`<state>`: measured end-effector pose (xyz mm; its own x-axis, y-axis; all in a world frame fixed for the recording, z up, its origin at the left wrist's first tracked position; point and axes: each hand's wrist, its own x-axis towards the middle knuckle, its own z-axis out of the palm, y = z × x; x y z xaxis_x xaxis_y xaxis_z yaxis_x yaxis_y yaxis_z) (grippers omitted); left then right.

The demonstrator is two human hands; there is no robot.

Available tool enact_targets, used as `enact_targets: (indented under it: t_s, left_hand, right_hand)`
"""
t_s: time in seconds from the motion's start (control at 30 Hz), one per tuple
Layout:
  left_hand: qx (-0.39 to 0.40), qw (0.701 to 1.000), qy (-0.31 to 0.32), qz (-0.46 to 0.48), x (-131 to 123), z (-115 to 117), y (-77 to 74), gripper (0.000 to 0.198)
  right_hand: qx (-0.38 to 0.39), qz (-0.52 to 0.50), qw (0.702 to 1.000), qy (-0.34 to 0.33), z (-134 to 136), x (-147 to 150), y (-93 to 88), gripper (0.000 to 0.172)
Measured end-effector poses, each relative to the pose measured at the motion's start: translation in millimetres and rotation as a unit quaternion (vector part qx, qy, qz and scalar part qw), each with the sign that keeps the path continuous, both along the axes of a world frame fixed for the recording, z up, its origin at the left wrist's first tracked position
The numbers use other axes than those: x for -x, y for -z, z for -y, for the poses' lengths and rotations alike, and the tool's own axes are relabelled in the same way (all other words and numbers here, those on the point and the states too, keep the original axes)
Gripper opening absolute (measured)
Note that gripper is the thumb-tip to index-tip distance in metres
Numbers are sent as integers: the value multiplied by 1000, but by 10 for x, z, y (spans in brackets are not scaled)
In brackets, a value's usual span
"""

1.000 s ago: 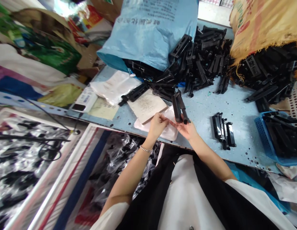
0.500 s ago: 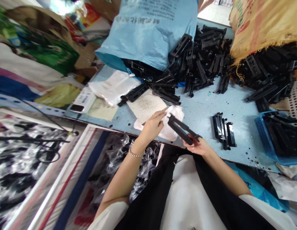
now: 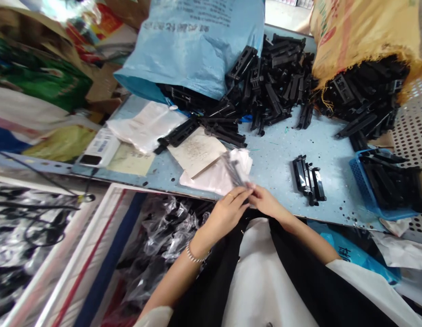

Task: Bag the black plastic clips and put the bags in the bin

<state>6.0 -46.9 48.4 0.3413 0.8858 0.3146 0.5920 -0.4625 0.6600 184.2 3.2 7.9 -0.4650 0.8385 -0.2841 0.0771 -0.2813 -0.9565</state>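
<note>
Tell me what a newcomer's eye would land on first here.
First, the heap of black parts spilling from the blue sack and the tan sack across the back of the table. Next, at the near edge, the left hand and right hand meet, pinching a blurred bagged part over a pile of clear bags.

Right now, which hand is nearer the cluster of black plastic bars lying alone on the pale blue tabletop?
Right. Both hands pinch a clear plastic bag; the right hand is just left of the black plastic bars, not touching, and the left hand lies farther left beyond it.
</note>
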Motion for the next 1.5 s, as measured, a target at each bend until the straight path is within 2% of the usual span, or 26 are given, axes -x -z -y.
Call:
enact_targets:
  t_s: [0.07,0.1,0.13,0.17,0.2,0.27,0.3,0.33,0.37,0.4,0.43,0.5,0.57,0.67,0.73,0.8,0.9,0.97,1.03,1.1,1.13,1.17,1.23,1.3,1.4,1.5]
  left_hand:
    - [29,997,-52,-42,322,180,-68,37]
    - [60,992,-80,-72,551,292,-70,36]
    - [96,984,-102,-109,810,409,-41,36]
    - [138,971,-118,-154,1079,522,19,33]
    - [199,947,-135,-212,1338,624,105,27]
    - [350,851,-187,-343,1746,766,307,9]
    - [403,803,-210,-386,1863,796,395,10]
    - [433,771,-228,-408,1910,793,460,13]
    - [436,765,-242,-408,1885,753,497,14]
    - [409,786,-255,-387,1792,677,505,12]
    - [362,823,-264,-349,1641,568,488,12]
    - [228,902,-273,-244,1218,270,418,18]
    - [126,950,-249,-140,744,-74,365,19]
    - [62,968,-229,-88,194,-524,403,17]
    - [65,967,-225,-104,36,-726,481,14]
    - [95,969,-205,-103,36,-852,550,13]
    - [142,973,-174,-54,182,-943,583,17]
    - [173,968,-180,-12,269,-964,562,14]
    - [204,959,-194,29,308,-968,531,15]
    - [218,953,-202,51,314,-968,505,18]
    - [221,953,-201,57,312,-969,496,20]
    - [222,953,-198,60,310,-972,490,20]
    - [223,956,-182,60,313,-981,485,19]
    - [221,960,-164,55,320,-989,490,16]
    - [215,962,-160,41,319,-989,514,13]
    - [204,961,-185,32,299,-982,547,17]
  right_hand:
    - [-57,57,995,-61,-26,-198,-178,37]
    - [-90,108,988,-59,-73,-338,-264,37]
    - [-127,185,974,-32,-140,-498,-341,36]
    - [-166,285,944,15,-219,-670,-402,35]
    - [-196,399,894,61,-303,-840,-443,34]
    - [-213,580,780,97,-459,-1114,-461,35]
    - [-209,631,742,92,-517,-1194,-442,36]
    - [-206,655,722,79,-554,-1228,-409,37]
    - [-210,659,720,61,-567,-1216,-370,36]
    - [-221,648,728,39,-557,-1165,-330,34]
    - [-236,629,741,13,-526,-1086,-293,32]
    - [-276,576,768,-53,-420,-900,-235,35]
    - [-312,515,791,-106,-300,-760,-206,42]
    - [-334,475,806,-111,-189,-744,-200,37]
    - [-323,476,815,-75,-173,-836,-205,29]
    - [-300,483,822,-31,-186,-954,-201,26]
    - [-260,488,834,-6,-234,-1102,-164,34]
    - [-219,459,861,3,-277,-1135,-128,28]
    - [-142,367,919,41,-324,-1073,-95,26]
    - [-27,195,976,89,-372,-888,-73,30]
    - [34,94,990,104,-398,-752,-67,33]
    - [88,-6,990,113,-427,-594,-64,34]
    - [158,-168,965,127,-495,-257,-63,33]
    - [190,-263,935,141,-572,34,-59,29]
    - [198,-318,913,162,-663,249,-31,24]
    - [168,-288,927,172,-689,231,8,26]
